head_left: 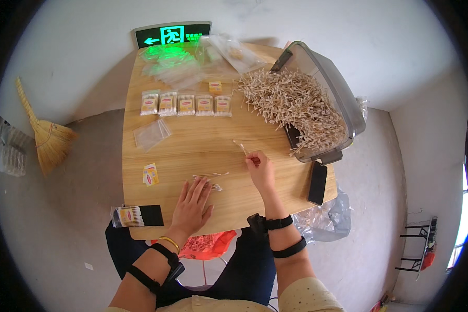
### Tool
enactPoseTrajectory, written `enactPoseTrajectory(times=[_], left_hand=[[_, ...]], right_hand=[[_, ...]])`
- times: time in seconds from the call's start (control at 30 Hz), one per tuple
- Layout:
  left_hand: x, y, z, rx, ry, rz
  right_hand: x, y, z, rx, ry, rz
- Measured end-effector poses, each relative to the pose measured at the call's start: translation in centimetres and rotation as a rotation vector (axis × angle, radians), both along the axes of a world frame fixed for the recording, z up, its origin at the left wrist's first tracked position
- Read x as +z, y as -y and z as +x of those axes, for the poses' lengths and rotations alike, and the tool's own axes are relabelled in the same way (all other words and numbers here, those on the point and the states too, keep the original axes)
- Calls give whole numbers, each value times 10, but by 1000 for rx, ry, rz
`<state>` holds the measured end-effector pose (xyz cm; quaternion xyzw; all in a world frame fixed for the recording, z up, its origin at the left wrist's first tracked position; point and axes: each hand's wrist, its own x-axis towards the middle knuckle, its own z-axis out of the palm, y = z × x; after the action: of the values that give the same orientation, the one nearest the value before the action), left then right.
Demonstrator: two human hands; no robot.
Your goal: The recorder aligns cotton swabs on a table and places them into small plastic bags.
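Note:
My right hand (pixel 260 170) pinches cotton swabs (pixel 243 148) above the middle of the wooden table; I cannot tell how many. Fingers stretched out, my left hand (pixel 191 205) lies flat near the front edge. Its fingertips rest over a small group of loose cotton swabs (pixel 213 186), whose ends stick out to the right. A spilled heap of cotton swabs (pixel 291 99) covers the far right of the table. Several filled swab packs (pixel 186 105) stand in a row at the far left, with small printed cards (pixel 150 174) and clear bags (pixel 153 134) nearer to me.
A grey plastic bin (pixel 343 96) lies tipped at the right, swabs spilling from it. Near it is a black phone (pixel 317 183). More clear bags (pixel 174 70) lie under a green exit sign (pixel 172 35). One swab pack (pixel 130 215) sits on a black pad at the front left corner.

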<state>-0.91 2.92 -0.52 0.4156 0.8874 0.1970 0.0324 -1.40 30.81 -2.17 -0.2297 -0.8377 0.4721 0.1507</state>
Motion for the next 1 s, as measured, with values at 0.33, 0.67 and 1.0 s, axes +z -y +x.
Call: enactPoseTrajectory(times=[0.33, 0.67, 1.0], left_hand=[[-1, 1, -1, 2, 0, -65], [-2, 0, 2, 3, 10, -45], [-8, 6, -2, 30, -36, -19]], right_hand=[[9, -20, 11, 63, 126, -278], [15, -29, 15, 76, 195, -78], [31, -26, 2, 74, 152, 121]])
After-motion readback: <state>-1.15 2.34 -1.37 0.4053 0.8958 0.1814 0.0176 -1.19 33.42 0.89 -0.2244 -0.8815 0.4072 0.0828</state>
